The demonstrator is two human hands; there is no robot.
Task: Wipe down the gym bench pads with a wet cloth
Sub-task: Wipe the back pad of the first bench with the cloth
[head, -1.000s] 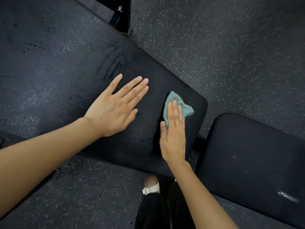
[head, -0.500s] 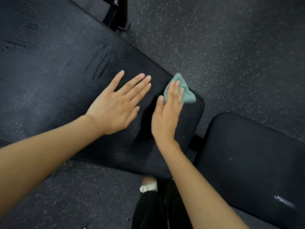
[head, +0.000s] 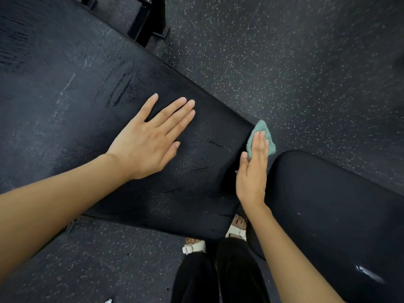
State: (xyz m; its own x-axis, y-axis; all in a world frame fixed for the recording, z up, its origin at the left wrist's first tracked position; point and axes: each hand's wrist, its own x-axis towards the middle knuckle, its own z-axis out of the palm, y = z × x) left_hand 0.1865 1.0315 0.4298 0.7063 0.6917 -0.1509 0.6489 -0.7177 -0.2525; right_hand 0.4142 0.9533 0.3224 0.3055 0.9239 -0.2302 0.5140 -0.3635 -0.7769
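A long black bench pad [head: 87, 110] runs from the upper left to the centre, with wet streaks on its surface. My left hand [head: 150, 138] lies flat on it, fingers spread, holding nothing. A teal cloth [head: 261, 130] sits at the pad's right end edge, in the gap beside a second black pad [head: 341, 215] at the right. My right hand [head: 253, 169] presses flat against the cloth, fingers straight, covering its lower part.
The floor is dark speckled rubber [head: 284, 62]. A black metal frame leg [head: 148, 20] stands at the top behind the long pad. My feet in white sandals [head: 194, 247] and black trousers [head: 218, 274] are just below the pads.
My right hand has slid the cloth from the top of the long pad to its right end edge. My left hand has stayed flat on the pad.
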